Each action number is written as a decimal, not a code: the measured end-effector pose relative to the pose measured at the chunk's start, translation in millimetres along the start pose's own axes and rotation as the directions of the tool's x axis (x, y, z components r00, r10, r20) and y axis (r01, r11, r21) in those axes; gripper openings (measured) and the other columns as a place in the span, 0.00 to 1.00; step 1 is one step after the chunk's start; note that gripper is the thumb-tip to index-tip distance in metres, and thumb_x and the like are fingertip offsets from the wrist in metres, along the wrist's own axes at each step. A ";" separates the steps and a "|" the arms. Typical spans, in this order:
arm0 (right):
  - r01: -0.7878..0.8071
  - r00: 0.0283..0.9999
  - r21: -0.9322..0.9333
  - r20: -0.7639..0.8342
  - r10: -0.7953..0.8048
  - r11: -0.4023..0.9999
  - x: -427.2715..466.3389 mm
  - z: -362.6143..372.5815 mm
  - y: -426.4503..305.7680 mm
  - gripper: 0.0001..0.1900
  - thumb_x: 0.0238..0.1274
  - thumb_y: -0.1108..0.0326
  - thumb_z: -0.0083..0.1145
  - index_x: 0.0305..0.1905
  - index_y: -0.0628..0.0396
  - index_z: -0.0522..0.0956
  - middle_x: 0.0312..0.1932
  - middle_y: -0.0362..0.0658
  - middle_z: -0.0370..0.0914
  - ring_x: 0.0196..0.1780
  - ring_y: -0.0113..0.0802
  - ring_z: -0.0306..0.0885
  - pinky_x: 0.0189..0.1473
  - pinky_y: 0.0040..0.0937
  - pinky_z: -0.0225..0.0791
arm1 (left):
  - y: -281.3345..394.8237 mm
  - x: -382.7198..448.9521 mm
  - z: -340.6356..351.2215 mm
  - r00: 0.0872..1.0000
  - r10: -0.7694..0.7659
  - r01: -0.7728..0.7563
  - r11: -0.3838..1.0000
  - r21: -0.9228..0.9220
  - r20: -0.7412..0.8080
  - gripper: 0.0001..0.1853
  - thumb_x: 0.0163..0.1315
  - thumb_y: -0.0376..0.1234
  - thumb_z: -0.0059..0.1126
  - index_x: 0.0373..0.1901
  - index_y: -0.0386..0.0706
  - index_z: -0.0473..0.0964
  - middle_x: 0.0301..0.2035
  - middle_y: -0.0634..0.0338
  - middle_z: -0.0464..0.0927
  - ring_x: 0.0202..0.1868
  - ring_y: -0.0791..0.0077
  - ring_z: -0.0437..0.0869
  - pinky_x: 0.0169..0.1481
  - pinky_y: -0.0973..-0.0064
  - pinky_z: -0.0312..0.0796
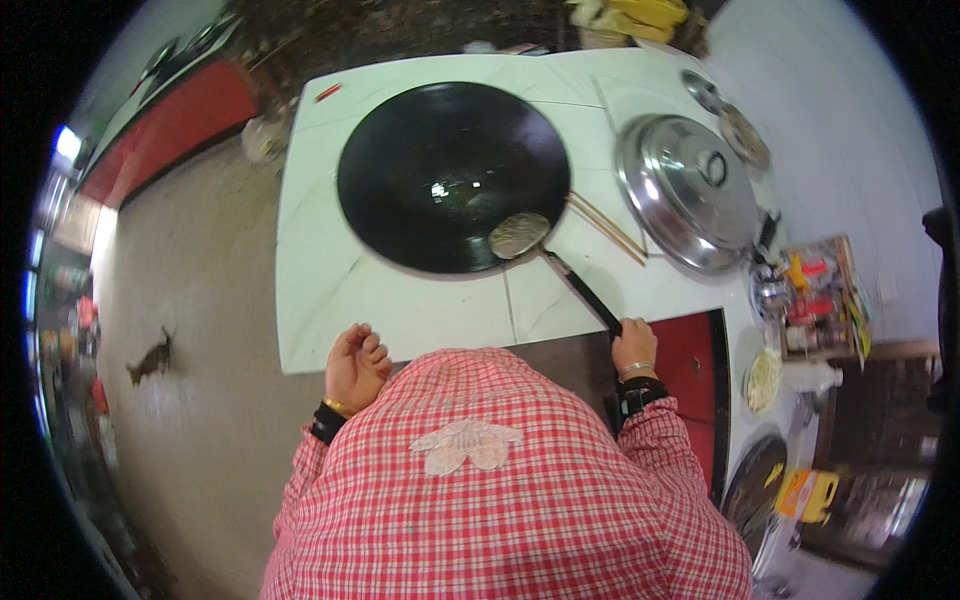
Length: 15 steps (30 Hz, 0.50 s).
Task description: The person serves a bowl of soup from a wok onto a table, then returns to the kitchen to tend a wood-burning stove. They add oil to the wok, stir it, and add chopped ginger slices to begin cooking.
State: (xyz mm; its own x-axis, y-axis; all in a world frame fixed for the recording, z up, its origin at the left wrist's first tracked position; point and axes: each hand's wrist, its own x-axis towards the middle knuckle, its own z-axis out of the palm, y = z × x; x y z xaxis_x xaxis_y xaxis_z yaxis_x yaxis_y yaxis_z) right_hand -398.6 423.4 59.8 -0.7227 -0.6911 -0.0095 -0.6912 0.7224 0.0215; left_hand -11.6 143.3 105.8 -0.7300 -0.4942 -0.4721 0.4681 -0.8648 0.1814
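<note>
My right hand (pixel 636 346) grips the end of the black handle of a long metal ladle or skimmer (pixel 519 235). Its round head lies over the near right rim of a large black wok (pixel 450 169) set into the white tiled stove top (pixel 405 315). A glossy liquid with highlights shows at the wok's bottom. My left hand (pixel 358 366) is held near the counter's front left edge, its fingers loosely curled and nothing seen in it. Right of the wok, a pair of wooden chopsticks (pixel 607 229) rests with its tips at the rim.
A domed steel lid (pixel 694 187) lies at the right of the stove top. Beyond it stand a rack of seasoning bottles (pixel 817 300), a plate of pale food (pixel 763 382) and a yellow jug (pixel 806 495). A red lighter-like object (pixel 328 92) lies far left. A cat (pixel 154 360) is on the floor.
</note>
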 end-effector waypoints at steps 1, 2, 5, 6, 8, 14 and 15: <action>0.008 1.000 0.021 -0.021 -0.008 1.000 0.3 -2.5 -3.5 0.07 0.50 0.70 0.51 0.35 0.57 0.77 0.35 0.51 0.75 0.42 0.50 0.74 0.43 0.47 0.69 | 0.0 3.0 -1.9 1.000 -0.026 0.026 0.999 0.032 -0.014 0.09 0.67 0.38 0.46 0.31 0.44 0.69 0.20 0.67 0.61 0.23 0.77 0.61 0.27 0.79 0.57; -0.034 0.999 0.097 0.009 0.034 0.995 3.2 -6.3 -7.6 0.09 0.50 0.69 0.52 0.37 0.56 0.78 0.36 0.51 0.75 0.43 0.51 0.74 0.45 0.47 0.69 | 3.7 7.3 -2.7 0.998 -0.045 0.048 0.995 0.089 -0.043 0.09 0.66 0.38 0.47 0.30 0.45 0.69 0.19 0.67 0.60 0.22 0.77 0.61 0.27 0.78 0.58; -0.016 0.987 0.534 -0.126 0.099 0.845 5.7 -17.5 -29.7 0.12 0.51 0.69 0.54 0.42 0.57 0.78 0.39 0.52 0.76 0.46 0.50 0.73 0.48 0.41 0.68 | 20.9 16.7 -5.3 0.999 -0.035 0.034 0.997 0.066 0.004 0.09 0.67 0.38 0.47 0.30 0.45 0.70 0.20 0.67 0.62 0.22 0.79 0.61 0.27 0.78 0.59; 0.035 0.974 0.655 -0.190 0.120 0.755 6.3 -24.1 -41.7 0.10 0.53 0.70 0.56 0.41 0.58 0.78 0.38 0.51 0.75 0.43 0.47 0.75 0.46 0.37 0.69 | 31.9 17.9 -5.3 0.998 0.041 -0.039 0.998 0.047 -0.037 0.08 0.67 0.36 0.45 0.31 0.44 0.70 0.21 0.67 0.63 0.23 0.79 0.61 0.28 0.79 0.58; -0.064 0.973 0.850 -0.063 0.221 0.523 15.4 -37.2 -62.9 0.10 0.57 0.69 0.56 0.42 0.61 0.77 0.37 0.45 0.78 0.38 0.33 0.77 0.43 0.28 0.70 | 53.1 31.4 -4.0 0.977 -0.037 0.036 0.999 0.009 0.208 0.10 0.69 0.36 0.42 0.35 0.41 0.70 0.22 0.67 0.63 0.23 0.79 0.60 0.29 0.79 0.57; -0.149 0.926 0.906 0.268 0.265 -0.396 -2.0 -100.5 -115.1 0.10 0.59 0.63 0.55 0.37 0.59 0.76 0.26 0.36 0.75 0.29 0.23 0.73 0.29 0.20 0.64 | 74.2 37.0 14.5 0.962 -0.083 0.071 0.996 0.054 0.259 0.11 0.70 0.36 0.40 0.36 0.39 0.70 0.23 0.66 0.64 0.24 0.79 0.61 0.30 0.79 0.58; -0.112 0.938 0.889 0.242 0.247 -0.444 1.3 -103.3 -115.3 0.10 0.59 0.63 0.55 0.37 0.58 0.76 0.25 0.36 0.74 0.28 0.21 0.72 0.28 0.19 0.63 | 69.6 48.0 22.5 0.968 -0.079 0.073 0.997 0.036 0.240 0.11 0.70 0.36 0.40 0.36 0.39 0.71 0.23 0.66 0.64 0.24 0.79 0.61 0.31 0.79 0.58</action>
State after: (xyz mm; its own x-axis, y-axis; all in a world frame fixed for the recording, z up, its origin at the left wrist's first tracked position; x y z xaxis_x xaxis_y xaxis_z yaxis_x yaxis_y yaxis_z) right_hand -319.0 336.9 160.6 -0.8508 -0.4646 -0.2456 0.3810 -0.2234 -0.8972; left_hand -25.3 57.3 115.2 -0.8628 -0.4310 -0.2643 0.3958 -0.9011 0.1774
